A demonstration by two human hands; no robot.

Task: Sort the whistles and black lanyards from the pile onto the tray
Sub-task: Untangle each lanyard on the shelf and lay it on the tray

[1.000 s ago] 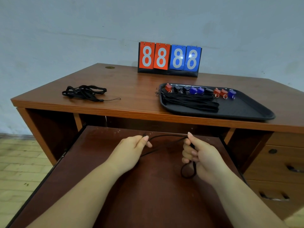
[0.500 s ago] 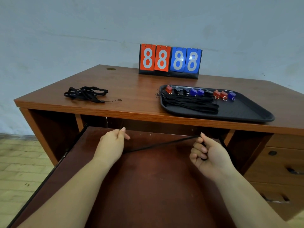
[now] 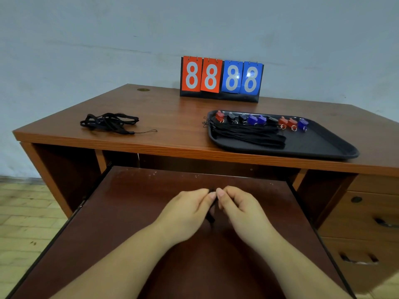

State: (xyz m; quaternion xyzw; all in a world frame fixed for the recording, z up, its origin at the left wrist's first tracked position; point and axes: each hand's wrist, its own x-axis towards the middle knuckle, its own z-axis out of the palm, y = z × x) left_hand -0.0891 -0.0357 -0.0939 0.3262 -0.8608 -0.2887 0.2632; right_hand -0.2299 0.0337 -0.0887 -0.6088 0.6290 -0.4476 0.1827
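Over the pulled-out shelf (image 3: 151, 212) below the desk top, the left hand (image 3: 185, 209) and the right hand (image 3: 239, 207) meet fingertip to fingertip, both pinched on one black lanyard (image 3: 210, 216). Only a short dark piece of it shows, hanging in the gap between the palms; the rest is hidden by the fingers. The shelf around the hands is bare dark wood, with free room to the left, to the right and toward its far edge, which runs under the front lip of the desk (image 3: 172, 117).

On the desk top at the far left lies the pile of lanyards (image 3: 109, 123), a loose black tangle near the front edge, with a thin cord end trailing right. I cannot tell whether a whistle sits inside it. Between the pile and the tray (image 3: 323, 147) is a broad strip of open wood.

At the right, the black tray sits with its near rim close to the desk's front edge. Along its far side runs a row of whistles (image 3: 261, 119), red, dark and blue. A bundle of sorted lanyards (image 3: 248, 135) lies across its left half, with clip ends reaching over the left rim; the right half is open.

Behind the tray, a scoreboard (image 3: 221, 79) stands at the far edge near the wall, showing four eights.
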